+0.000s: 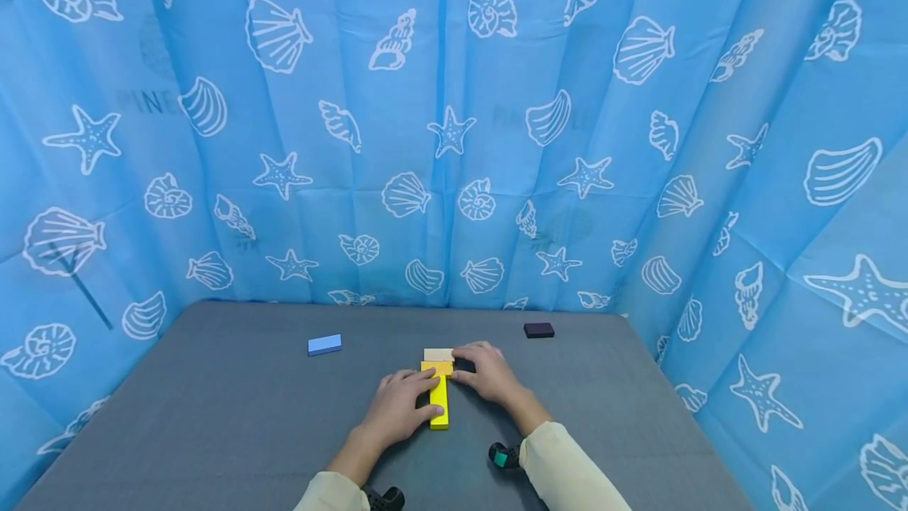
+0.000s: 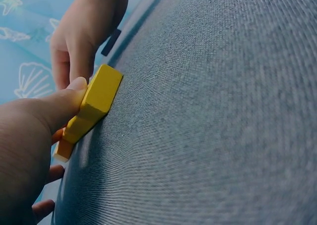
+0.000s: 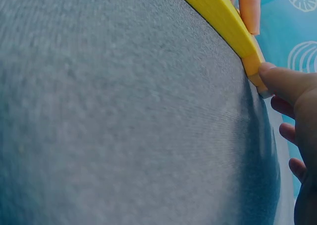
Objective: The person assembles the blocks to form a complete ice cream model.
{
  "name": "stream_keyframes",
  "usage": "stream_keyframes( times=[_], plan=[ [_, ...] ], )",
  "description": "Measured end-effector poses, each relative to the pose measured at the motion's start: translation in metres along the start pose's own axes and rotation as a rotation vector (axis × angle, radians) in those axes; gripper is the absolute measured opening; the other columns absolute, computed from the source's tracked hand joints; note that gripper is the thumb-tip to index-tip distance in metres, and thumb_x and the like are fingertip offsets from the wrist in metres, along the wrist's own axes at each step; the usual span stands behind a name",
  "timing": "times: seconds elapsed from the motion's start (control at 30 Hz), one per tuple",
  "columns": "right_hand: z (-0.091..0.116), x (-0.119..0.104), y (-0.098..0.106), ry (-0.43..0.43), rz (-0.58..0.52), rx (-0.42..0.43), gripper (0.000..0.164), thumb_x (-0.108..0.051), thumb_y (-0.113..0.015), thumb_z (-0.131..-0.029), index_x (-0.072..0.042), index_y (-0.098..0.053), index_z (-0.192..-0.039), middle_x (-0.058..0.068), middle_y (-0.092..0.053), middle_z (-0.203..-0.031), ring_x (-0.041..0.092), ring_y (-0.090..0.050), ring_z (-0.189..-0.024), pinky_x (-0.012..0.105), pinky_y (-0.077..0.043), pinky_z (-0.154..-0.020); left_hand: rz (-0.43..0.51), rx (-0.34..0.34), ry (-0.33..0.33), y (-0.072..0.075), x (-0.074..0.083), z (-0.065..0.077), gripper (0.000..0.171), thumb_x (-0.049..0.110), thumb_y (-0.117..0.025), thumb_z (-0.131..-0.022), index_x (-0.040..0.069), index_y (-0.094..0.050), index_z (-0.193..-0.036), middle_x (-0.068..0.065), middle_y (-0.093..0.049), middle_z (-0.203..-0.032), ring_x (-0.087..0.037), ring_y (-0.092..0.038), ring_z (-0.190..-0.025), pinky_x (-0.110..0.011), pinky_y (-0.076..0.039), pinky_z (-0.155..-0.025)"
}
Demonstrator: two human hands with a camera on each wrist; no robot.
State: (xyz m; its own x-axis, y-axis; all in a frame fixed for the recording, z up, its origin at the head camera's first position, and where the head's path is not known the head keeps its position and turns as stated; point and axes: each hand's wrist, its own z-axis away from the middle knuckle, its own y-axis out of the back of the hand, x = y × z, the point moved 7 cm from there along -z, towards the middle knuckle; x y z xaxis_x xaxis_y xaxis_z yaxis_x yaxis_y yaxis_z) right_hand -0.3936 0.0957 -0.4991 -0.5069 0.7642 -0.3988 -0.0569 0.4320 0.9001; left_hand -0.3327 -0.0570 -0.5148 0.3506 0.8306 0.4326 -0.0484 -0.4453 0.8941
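Three blocks meet end to side on the grey table: a long yellow block (image 1: 439, 403), an orange block (image 1: 436, 367) across its far end, and a cream block (image 1: 437, 354) beyond that. My left hand (image 1: 400, 407) lies along their left side, its thumb (image 2: 74, 91) touching the yellow block near its close end and its fingertips at the orange block. From the right, my right hand (image 1: 488, 371) touches the ends of the orange and cream blocks. Its thumb (image 3: 285, 81) rests against the orange one in the right wrist view, and its other fingers are partly hidden.
A light blue block (image 1: 324, 345) lies farther back on the left of the grey tabletop (image 1: 248, 408). Toward the back right is a dark block (image 1: 539, 330). A blue curtain with a white shell print (image 1: 450, 164) stands around the table's back and sides.
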Motion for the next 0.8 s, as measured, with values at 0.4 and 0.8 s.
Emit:
stream_keyframes(
  times=[0.4,0.8],
  plan=[
    [-0.0007,-0.0043,-0.0006,0.014,-0.013,0.009,0.041,-0.03,-0.069,-0.092,-0.013,-0.064,-0.128,0.004,-0.064,-0.125,0.028,-0.049,-0.121,0.054,-0.034,-0.102,-0.009,0.001,0.0,0.001,0.0004,-0.0012,0.057,0.052,-0.068,-0.086,0.023,-0.061,-0.135,0.007,-0.051,-0.143,-0.027,-0.045,-0.128,-0.056,-0.031,-0.104],
    [-0.0007,-0.0054,-0.0008,0.035,-0.007,0.013,0.04,-0.03,-0.068,-0.092,-0.013,-0.065,-0.128,0.003,-0.065,-0.123,0.027,-0.051,-0.118,0.053,-0.036,-0.101,-0.063,-0.01,-0.02,0.004,0.0014,-0.0075,0.052,0.052,-0.067,-0.087,0.024,-0.064,-0.131,0.005,-0.056,-0.136,-0.022,-0.051,-0.119,-0.049,-0.039,-0.098]
  ],
)
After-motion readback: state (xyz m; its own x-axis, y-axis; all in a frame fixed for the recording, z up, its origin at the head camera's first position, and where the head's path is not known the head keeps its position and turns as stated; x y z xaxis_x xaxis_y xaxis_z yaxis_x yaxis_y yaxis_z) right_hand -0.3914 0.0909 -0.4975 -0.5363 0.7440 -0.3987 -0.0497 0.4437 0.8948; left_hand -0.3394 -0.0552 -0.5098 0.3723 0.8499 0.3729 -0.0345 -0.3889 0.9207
